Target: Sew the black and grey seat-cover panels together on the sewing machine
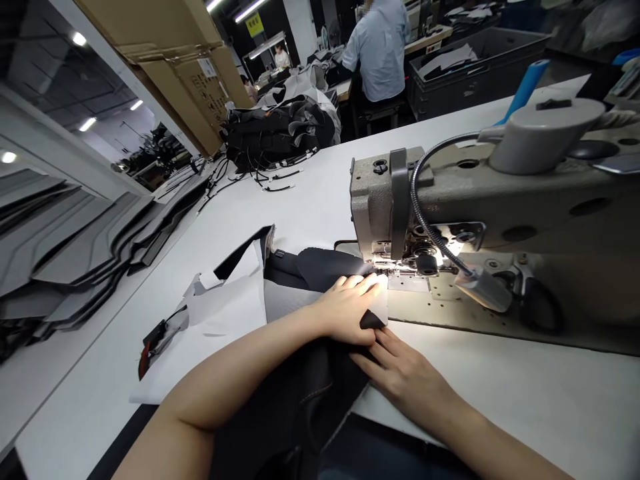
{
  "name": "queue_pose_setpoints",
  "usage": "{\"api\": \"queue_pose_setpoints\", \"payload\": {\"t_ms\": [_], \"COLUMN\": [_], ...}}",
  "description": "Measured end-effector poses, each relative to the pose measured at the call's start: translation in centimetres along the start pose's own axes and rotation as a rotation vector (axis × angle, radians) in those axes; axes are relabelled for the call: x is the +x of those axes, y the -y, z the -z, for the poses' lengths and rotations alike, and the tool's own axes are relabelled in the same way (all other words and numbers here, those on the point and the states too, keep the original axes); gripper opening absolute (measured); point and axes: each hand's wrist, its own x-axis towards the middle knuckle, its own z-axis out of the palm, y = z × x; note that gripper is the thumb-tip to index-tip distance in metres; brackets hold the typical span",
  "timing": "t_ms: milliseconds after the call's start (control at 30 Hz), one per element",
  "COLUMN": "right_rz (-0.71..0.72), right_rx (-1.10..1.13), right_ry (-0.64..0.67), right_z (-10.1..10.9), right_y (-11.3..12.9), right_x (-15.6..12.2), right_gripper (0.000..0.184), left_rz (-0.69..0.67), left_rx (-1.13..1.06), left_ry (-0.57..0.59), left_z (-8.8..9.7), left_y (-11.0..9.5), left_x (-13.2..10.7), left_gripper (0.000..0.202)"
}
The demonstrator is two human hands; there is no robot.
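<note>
Fabric fills the middle of the head view: a dark fabric piece (325, 267) with a grey lining lies on the white table (525, 393), its front edge drawn up to the needle area of the sewing machine (450, 193). The left hand (350, 310) rests flat on top of this fabric, fingers stretched toward the lit presser foot, palm pressing down rather than closing around anything; a dark corner of the cloth pokes out from under its heel. The right hand (400, 367) lies just beside and below the left one, fingers extended and laid on the fabric's near edge, touching the left hand's underside. Neither hand is clenched; both are spread open on the cloth. The rest of the dark fabric hangs off the table edge between the two forearms, toward the person.

A flexible lamp (480, 283) on a gooseneck lights the needle plate just right of the left fingertips. A white paper pattern sheet (220, 320) lies left of the fabric, partly under it. Further left, stacks of grey cut panels (75, 253) sit on a lower surface. At the far end of the table a heap of black straps and parts (275, 133) lies near cardboard boxes (170, 53). Beyond, a person in a light blue shirt (380, 47) stands facing away.
</note>
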Motion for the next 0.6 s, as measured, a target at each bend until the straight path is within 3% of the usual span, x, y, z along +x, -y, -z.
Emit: {"api": "queue_pose_setpoints", "payload": {"t_ms": [467,600], "right_rz": [-0.021,-0.037], "right_rx": [0.021,-0.003], "right_ry": [-0.016,-0.054], "right_z": [0.40,0.55], "right_y": [-0.44,-0.52], "right_x": [-0.24,-0.27], "right_gripper": [0.030,0.026], "left_rz": [0.008,-0.010], "left_rx": [0.043,0.079], "left_ry": [-0.009,-0.052], "left_z": [-0.12,-0.32], "left_y": [0.31,0.11], "left_x": [0.47,0.06], "left_gripper": [0.085,0.076]}}
